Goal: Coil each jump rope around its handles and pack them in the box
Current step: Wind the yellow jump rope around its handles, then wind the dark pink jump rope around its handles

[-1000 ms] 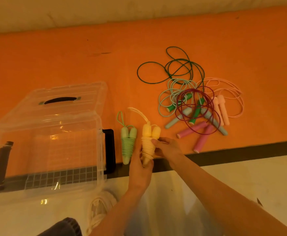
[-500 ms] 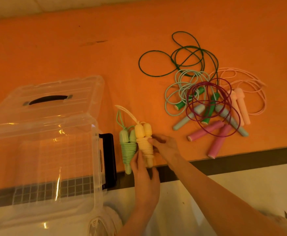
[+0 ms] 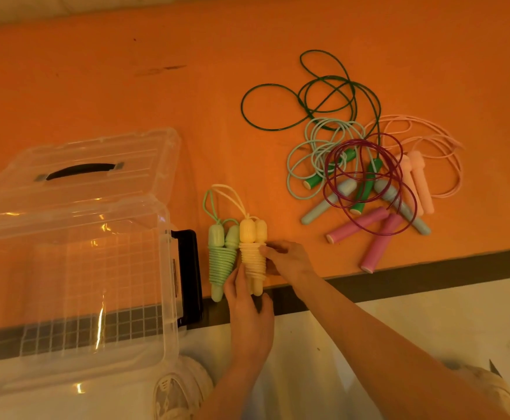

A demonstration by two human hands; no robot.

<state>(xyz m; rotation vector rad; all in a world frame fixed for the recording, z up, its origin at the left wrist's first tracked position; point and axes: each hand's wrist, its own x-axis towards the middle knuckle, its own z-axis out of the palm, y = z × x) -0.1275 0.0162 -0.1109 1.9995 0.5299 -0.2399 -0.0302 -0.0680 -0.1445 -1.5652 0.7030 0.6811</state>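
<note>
Jump ropes lie across a wide orange mat [image 3: 96, 86] whose near edge has a dark border. On its left stands the biggest item, a clear plastic storage box [image 3: 75, 283] with a black side latch and a transparent lid [image 3: 78, 168] with a black handle tipped back behind it; nothing is visible inside it. To the far right sprawls a tangled pile of uncoiled ropes: a dark green cord with green handles [image 3: 326, 95], a pale blue-grey rope [image 3: 323, 204], a maroon cord with pink handles [image 3: 378, 241] and a light pink rope [image 3: 420, 183], all overlapping.

Near the mat's front edge, just right of the box latch, rest two coiled bundles side by side and touching: a mint green rope wound around its paired handles [image 3: 221, 256], and a pale yellow rope wound the same way [image 3: 252, 253], each with a loop sticking out at the far end.

The left hand [image 3: 249, 310] reaches from below, fingers and thumb curled around the near end of the yellow bundle. The right hand [image 3: 287, 259] comes in from the right, fingertips pinching the yellow coils at mid-height.
</note>
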